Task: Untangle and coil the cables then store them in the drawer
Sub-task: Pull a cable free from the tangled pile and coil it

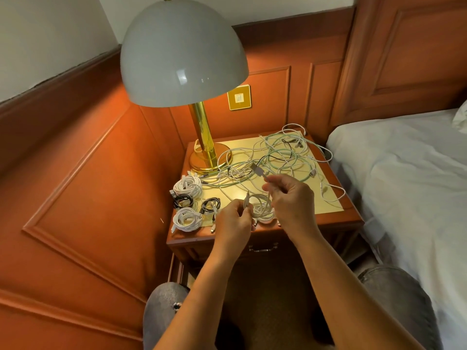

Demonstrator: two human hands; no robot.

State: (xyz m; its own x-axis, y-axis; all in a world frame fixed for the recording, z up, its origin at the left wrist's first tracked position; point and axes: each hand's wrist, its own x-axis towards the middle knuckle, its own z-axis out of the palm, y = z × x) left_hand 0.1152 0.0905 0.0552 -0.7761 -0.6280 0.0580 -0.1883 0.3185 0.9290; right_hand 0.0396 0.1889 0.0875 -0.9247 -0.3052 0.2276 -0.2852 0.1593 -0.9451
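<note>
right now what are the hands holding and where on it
Both hold one white cable: the left hand pinches its partly wound coil at the left edge, the right hand pinches the loose strand near the connector end.

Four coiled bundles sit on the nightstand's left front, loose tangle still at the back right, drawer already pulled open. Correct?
Not quite: the drawer is closed, its handle flush against the front, as the head view shows. The rest holds: four coiled bundles sit at the left front of the nightstand, and the loose tangle lies at the back right.
</note>
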